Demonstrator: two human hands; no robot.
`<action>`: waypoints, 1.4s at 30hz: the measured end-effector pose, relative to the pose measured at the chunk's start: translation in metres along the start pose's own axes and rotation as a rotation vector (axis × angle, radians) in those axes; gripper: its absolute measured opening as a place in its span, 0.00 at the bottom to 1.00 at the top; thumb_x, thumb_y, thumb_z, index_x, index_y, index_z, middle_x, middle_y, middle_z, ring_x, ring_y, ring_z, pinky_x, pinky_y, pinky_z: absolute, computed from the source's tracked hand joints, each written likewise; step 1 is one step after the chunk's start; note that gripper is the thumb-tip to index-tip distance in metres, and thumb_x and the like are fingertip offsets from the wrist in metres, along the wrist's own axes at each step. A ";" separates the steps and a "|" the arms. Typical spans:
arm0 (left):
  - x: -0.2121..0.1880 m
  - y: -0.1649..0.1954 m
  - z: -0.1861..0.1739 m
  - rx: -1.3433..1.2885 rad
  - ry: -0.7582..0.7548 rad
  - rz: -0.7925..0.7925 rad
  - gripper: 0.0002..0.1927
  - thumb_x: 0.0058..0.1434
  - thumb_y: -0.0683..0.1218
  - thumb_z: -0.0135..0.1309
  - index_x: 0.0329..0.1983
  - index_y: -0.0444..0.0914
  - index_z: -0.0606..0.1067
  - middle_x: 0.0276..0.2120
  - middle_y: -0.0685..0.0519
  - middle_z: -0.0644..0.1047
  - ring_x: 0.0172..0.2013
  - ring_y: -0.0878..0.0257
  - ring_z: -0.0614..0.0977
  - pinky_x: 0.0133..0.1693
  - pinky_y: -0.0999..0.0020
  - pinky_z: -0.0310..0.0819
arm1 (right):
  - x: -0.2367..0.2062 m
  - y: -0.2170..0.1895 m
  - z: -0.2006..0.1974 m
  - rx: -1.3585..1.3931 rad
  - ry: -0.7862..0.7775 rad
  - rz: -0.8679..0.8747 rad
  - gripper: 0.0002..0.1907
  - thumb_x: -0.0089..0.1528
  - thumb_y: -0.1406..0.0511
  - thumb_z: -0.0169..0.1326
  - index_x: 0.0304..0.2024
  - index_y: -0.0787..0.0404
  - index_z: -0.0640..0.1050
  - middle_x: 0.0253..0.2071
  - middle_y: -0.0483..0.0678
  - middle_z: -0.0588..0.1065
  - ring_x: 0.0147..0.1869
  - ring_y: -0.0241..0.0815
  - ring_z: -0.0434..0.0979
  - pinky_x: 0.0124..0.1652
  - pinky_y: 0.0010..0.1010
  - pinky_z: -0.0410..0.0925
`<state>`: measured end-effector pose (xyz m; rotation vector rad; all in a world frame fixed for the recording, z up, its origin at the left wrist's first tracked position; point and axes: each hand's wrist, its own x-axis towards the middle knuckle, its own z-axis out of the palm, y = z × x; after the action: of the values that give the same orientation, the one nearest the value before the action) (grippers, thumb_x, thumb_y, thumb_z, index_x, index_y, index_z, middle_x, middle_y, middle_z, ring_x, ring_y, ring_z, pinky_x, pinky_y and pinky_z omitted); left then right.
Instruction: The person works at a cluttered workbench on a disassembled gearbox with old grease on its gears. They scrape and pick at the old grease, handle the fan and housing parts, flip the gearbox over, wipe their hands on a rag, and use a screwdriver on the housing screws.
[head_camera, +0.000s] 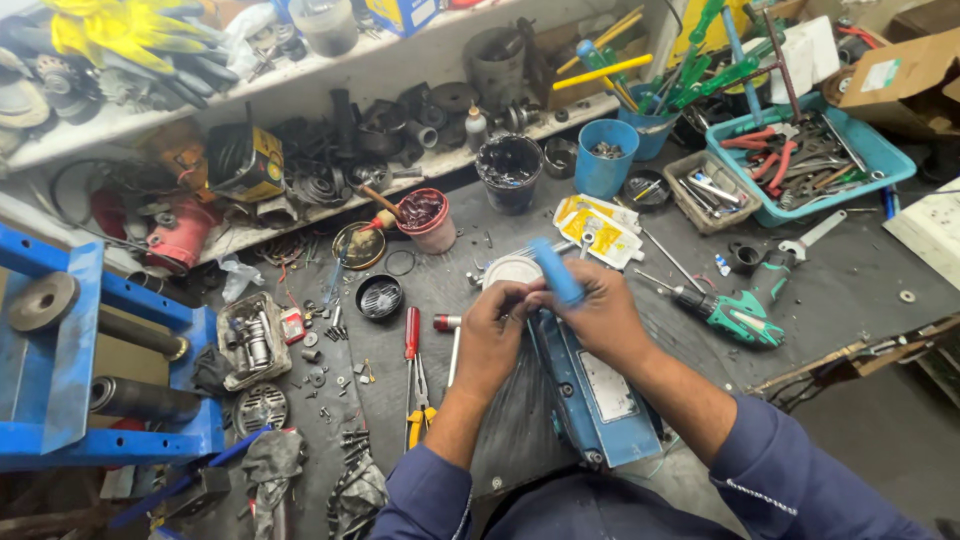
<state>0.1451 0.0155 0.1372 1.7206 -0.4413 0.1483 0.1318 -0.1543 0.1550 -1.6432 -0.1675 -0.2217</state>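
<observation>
Both hands meet above a blue power tool body (600, 395) lying on the cluttered desk (860, 290): right hand (600, 318) clenched around a blue-handled screwdriver (555, 270), left hand (490, 335) pinching its tip.

The person is wearing a dark blue shirt with long sleeves. The sleeves are sitting pushed up, so both forearms are showing bare. The left hand (490, 330) and right hand (605, 318) are wearing no gloves.
</observation>
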 end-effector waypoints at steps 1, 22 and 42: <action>-0.002 0.000 0.000 0.028 0.007 -0.017 0.06 0.67 0.37 0.54 0.46 0.34 0.76 0.35 0.48 0.81 0.36 0.65 0.82 0.40 0.71 0.76 | 0.000 0.002 -0.001 -0.025 -0.002 0.010 0.10 0.59 0.70 0.64 0.43 0.65 0.82 0.37 0.45 0.81 0.41 0.30 0.79 0.43 0.24 0.72; 0.020 0.082 0.026 0.251 0.204 0.301 0.29 0.57 0.61 0.68 0.43 0.39 0.66 0.51 0.46 0.69 0.55 0.52 0.70 0.60 0.55 0.66 | -0.090 -0.053 -0.034 -0.566 -0.070 -0.386 0.22 0.55 0.66 0.66 0.51 0.62 0.77 0.53 0.53 0.76 0.59 0.53 0.77 0.57 0.41 0.70; 0.009 0.045 0.032 -0.523 0.039 0.155 0.49 0.67 0.74 0.41 0.75 0.33 0.61 0.43 0.55 0.71 0.41 0.71 0.69 0.44 0.76 0.65 | -0.100 -0.028 -0.060 -0.313 -0.635 -0.640 0.15 0.60 0.63 0.65 0.46 0.61 0.80 0.51 0.49 0.78 0.65 0.51 0.75 0.66 0.47 0.64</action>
<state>0.1319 -0.0230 0.1746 1.1692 -0.5312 0.1613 0.0252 -0.2093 0.1617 -1.8845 -1.1982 -0.2061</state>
